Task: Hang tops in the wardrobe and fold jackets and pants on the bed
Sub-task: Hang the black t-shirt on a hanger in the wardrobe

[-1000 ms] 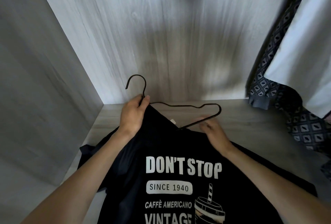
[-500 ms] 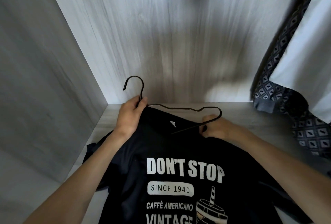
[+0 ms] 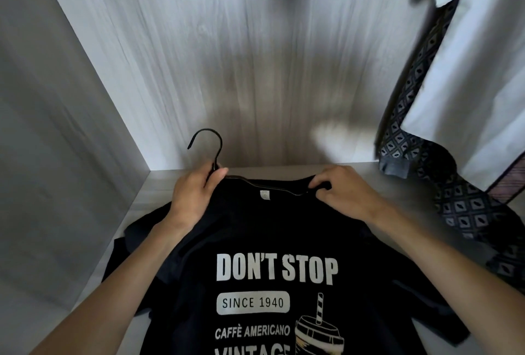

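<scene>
For fitting, the hanger (image 3: 206, 130) was gripped by the left hand (image 3: 196, 192), the shirt (image 3: 255, 227) seemingly pinched at three o'clock by the right hand (image 3: 345, 190); lifting was needed next.

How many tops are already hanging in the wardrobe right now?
2: a white top at the upper right, and a dark patterned top beside and below it. More may hang past the right edge.

The wardrobe shelf (image 3: 159, 187) is flat, pale grey wood. A black T-shirt (image 3: 255, 229) with white words lies spread out on it, front side up, with its neck close to the back edge and one sleeve bunched up near the left edge. The shirt covers the middle of the shelf, and bare wood shows in the back left corner and along the right side.
</scene>
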Tool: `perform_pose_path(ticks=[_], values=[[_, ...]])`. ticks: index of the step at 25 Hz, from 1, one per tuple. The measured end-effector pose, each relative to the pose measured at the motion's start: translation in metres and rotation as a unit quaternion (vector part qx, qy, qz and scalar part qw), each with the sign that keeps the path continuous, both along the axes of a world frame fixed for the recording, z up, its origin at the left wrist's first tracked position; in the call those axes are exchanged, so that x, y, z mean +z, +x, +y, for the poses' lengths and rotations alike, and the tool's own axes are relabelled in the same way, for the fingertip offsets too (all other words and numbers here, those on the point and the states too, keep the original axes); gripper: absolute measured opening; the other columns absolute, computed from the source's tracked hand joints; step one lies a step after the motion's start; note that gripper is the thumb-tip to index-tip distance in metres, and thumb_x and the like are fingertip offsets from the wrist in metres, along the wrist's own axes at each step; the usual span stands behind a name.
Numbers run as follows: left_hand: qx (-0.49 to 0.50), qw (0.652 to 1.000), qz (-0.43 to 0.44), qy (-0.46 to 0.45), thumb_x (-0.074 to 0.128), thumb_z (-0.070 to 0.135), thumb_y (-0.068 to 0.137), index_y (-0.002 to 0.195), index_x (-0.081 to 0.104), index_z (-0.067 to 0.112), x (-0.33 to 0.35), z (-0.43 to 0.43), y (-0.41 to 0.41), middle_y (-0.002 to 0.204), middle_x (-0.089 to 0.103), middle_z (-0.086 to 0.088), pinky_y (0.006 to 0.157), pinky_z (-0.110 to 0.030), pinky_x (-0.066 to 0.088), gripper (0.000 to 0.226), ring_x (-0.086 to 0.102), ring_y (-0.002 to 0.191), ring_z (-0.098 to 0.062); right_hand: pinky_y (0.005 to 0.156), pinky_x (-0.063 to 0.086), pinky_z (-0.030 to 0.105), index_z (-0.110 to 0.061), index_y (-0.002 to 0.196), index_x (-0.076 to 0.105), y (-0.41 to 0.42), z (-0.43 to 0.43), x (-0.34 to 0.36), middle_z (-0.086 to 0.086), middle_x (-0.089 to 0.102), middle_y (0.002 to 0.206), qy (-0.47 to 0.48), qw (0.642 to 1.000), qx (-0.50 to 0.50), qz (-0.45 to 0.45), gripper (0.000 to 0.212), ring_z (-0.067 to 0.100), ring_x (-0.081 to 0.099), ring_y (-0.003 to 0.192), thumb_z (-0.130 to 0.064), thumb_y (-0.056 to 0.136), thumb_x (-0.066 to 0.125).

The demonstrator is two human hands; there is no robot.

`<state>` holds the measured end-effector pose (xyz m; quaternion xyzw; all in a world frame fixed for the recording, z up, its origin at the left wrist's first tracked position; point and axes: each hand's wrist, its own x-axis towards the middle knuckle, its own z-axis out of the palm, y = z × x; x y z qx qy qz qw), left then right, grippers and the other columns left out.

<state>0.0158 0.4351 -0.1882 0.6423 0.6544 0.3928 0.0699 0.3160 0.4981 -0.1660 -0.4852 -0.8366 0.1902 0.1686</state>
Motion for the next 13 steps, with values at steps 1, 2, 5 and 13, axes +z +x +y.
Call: perform_pose_path(ticks=[1,2,5,13], values=[[-0.010,1.000,0.000,-0.002,0.043,0.052,0.094,0.076,0.046,0.037,0.002,0.001,0.002,0.063,0.056,0.010,0.062,-0.032,0.042,0.024,0.057,0.063,-0.010,0.080,0.040,0.013,-0.020,0.106,0.077,-0.004,-0.002,0.003,-0.006,0.067,0.107,-0.015,1.000,0.022,0.010,0.026,0.006,0.059,0.096,-0.013,0.086,0.061],[-0.023,1.000,-0.002,-0.011,0.042,0.054,0.093,0.079,0.050,0.033,0.004,0.002,0.004,0.064,0.058,0.009,0.063,-0.032,0.045,0.027,0.059,0.064,-0.009,0.081,0.043,0.013,-0.020,0.106,0.077,-0.009,-0.005,0.006,-0.007,0.069,0.108,-0.042,0.998,0.042,0.022,0.025,0.005,0.061,0.096,-0.014,0.087,0.061],[-0.057,0.998,-0.015,-0.038,0.043,0.057,0.092,0.090,0.061,0.020,0.007,0.002,0.010,0.072,0.065,0.004,0.071,-0.035,0.050,0.041,0.064,0.071,-0.012,0.090,0.047,0.022,-0.024,0.104,0.077,-0.015,-0.009,0.010,-0.007,0.074,0.107,-0.184,0.974,0.105,0.083,0.027,0.009,0.067,0.098,-0.015,0.094,0.054],[-0.069,0.994,-0.061,-0.060,0.054,0.037,0.098,0.087,0.061,0.020,0.008,-0.003,0.001,0.073,0.061,0.004,0.073,-0.035,0.047,0.021,0.058,0.072,-0.011,0.085,0.046,0.022,-0.030,0.116,0.068,0.005,0.011,-0.027,0.002,0.061,0.107,-0.243,0.942,0.126,0.195,0.038,0.011,0.059,0.091,-0.010,0.084,0.075]])
